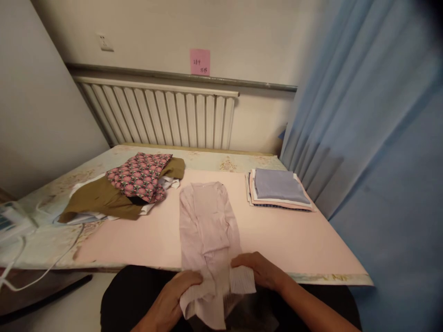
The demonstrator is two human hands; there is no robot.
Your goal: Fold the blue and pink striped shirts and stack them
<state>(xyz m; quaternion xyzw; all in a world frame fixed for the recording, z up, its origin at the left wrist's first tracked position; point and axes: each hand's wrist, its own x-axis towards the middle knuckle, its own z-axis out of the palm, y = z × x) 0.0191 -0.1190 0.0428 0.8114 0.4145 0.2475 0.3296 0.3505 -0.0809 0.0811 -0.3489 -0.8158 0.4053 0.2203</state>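
Note:
A pale pink garment (207, 226), folded into a long strip, lies on the pink table cover (294, 240) and hangs over the near edge. My left hand (173, 297) grips its lower left hem, fingers closed on the cloth. My right hand (263, 269) holds the lower right hem at the table's edge, fingers curled over the fabric.
A loose heap of clothes (128, 189), olive, white and pink-flowered, lies at the left. A neat folded stack (278, 189) sits at the right. A white appliance with cord (10, 221) is at the far left. A blue curtain (374, 138) hangs at the right; a radiator (166, 115) behind.

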